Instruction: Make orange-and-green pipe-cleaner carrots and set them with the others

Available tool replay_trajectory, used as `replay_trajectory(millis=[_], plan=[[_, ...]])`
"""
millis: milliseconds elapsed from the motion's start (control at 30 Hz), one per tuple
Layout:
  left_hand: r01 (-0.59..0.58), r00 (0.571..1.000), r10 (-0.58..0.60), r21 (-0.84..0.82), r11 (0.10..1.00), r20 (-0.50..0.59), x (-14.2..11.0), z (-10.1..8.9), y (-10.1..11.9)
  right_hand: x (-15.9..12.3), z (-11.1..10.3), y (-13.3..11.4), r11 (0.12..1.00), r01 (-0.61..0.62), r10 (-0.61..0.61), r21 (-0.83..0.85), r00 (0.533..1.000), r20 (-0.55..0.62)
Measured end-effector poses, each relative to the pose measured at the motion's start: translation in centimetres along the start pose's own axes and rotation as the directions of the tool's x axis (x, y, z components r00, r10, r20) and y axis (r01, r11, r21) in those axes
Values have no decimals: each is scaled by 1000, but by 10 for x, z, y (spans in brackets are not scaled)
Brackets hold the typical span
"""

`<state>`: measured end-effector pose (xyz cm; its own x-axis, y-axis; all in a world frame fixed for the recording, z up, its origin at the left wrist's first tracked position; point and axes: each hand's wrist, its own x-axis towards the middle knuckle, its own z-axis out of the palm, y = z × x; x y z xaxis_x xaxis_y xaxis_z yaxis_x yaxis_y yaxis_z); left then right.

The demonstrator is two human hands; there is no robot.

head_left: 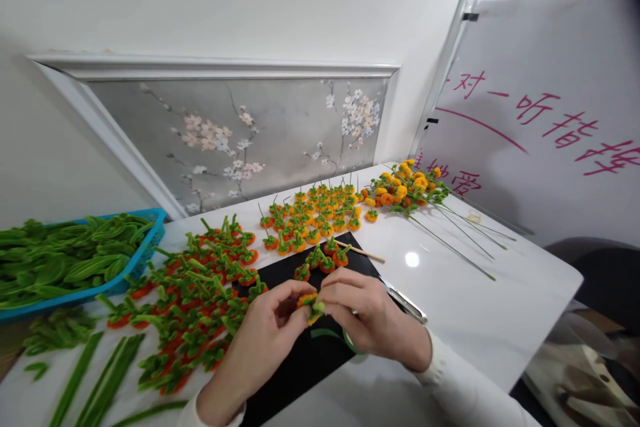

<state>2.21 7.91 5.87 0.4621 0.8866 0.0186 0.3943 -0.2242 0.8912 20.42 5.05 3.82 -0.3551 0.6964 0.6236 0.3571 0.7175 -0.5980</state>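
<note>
My left hand (273, 330) pinches a small yellow-orange pipe-cleaner persimmon (307, 300) with green fuzzy leaves on it. The fingertips of my right hand (367, 310) are closed on the green part of the same piece, from its right side. Both hands hover over a black mat (295, 383). Several finished-looking orange persimmons with green tops (327, 259) sit on the mat just beyond my fingers. Beneath my right hand, a green ring-shaped roll (351, 345) shows partly; the hand covers the rest. A metal tool, perhaps scissors (407, 301), lies to the right of that hand.
Rows of red-orange persimmons (193, 310) stand left, and yellow ones (325, 210) behind. A blue basket (161, 230) holds green pipe-cleaner leaves. Green strips (107, 380) lie front left. Stemmed yellow-orange bunches (405, 183) rest back right; a wooden stick (367, 253) crosses the mat's edge.
</note>
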Motion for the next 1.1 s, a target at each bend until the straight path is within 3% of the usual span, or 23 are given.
replay_trajectory(millis=[100, 200, 300, 367, 433, 500, 567, 667, 767, 833, 900, 1033, 1100], plan=[[33, 999, -33, 2, 999, -9, 0, -4, 3, 2, -4, -1, 999, -34, 37, 28, 996, -84], [10, 999, -8, 52, 999, -44, -2, -4, 0, 5, -7, -2, 997, -48, 53, 61, 995, -84], [-73, 986, 104, 223, 972, -131, -2, -1, -6, 3, -7, 0, 985, -138, 146, 107, 987, -66], [-146, 952, 234, 382, 913, -195, -2, 2, -9, 1, -3, 3, 944, -263, 272, 198, 962, -24], [-225, 901, 372, 495, 839, -223, -1, 4, -11, -1, 2, 6, 836, -425, 431, 347, 900, 62], [-294, 858, 465, 534, 792, -217, 0, 6, -13, -2, 10, 9, 673, -559, 549, 485, 816, 180], [-333, 848, 489, 514, 791, -204, 1, 7, -16, -1, 18, 11, 531, -629, 591, 568, 755, 284], [-285, 884, 388, 356, 890, -261, 2, 9, -21, 2, 26, 12, 444, -634, 594, 634, 737, 321], [-113, 951, 83, -86, 990, -298, 4, 12, -21, 4, 29, 13, 496, -554, 605, 669, 773, 192], [17, 982, -87, -380, 925, -168, 4, 14, -18, 4, 31, 14, 560, -518, 594, 646, 795, 123], [96, 986, -155, -540, 836, -64, 2, 15, -13, 2, 33, 14, 624, -505, 576, 596, 813, 86], [90, 973, -211, -681, 726, -96, -1, 17, -10, -2, 37, 10, 748, -493, 525, 444, 849, 57], [63, 967, -216, -698, 713, -134, 0, 15, -12, -3, 37, 8, 813, -463, 483, 353, 875, 35]])
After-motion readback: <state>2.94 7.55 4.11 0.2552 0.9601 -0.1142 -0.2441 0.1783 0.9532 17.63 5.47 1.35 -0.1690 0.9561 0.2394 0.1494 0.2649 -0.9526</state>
